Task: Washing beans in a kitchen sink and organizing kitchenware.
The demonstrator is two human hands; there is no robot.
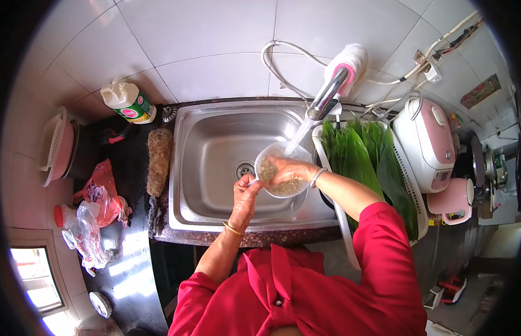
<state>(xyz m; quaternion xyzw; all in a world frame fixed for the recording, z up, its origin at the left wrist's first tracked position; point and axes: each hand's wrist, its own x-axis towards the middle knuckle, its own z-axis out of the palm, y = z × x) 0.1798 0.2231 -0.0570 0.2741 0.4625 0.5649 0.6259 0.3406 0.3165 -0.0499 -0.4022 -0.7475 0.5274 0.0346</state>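
Observation:
My left hand (pixel 247 194) grips the near-left rim of a white plastic bowl (pixel 304 155), held over the right side of a stainless steel sink (pixel 210 164). Water runs from a chrome faucet (pixel 327 94) into the bowl. Small pale grains or pieces (pixel 289 187), whose kind I cannot tell, lie in the water. Inside the bowl is my right hand (pixel 287 170), palm turned up and left, with some of the pieces against its fingers; the fingertips are partly hidden. The drain (pixel 245 169) shows left of the bowl.
Right of the sink, a white plastic basket (pixel 418 201) holds long green leaves (pixel 357 155), beside a pink-and-white rice cooker (pixel 428 138). On the left stand a detergent jug (pixel 128 103), a brown fibrous scrubber (pixel 159 161), plastic bags (pixel 90 235) and a pink basket (pixel 60 147).

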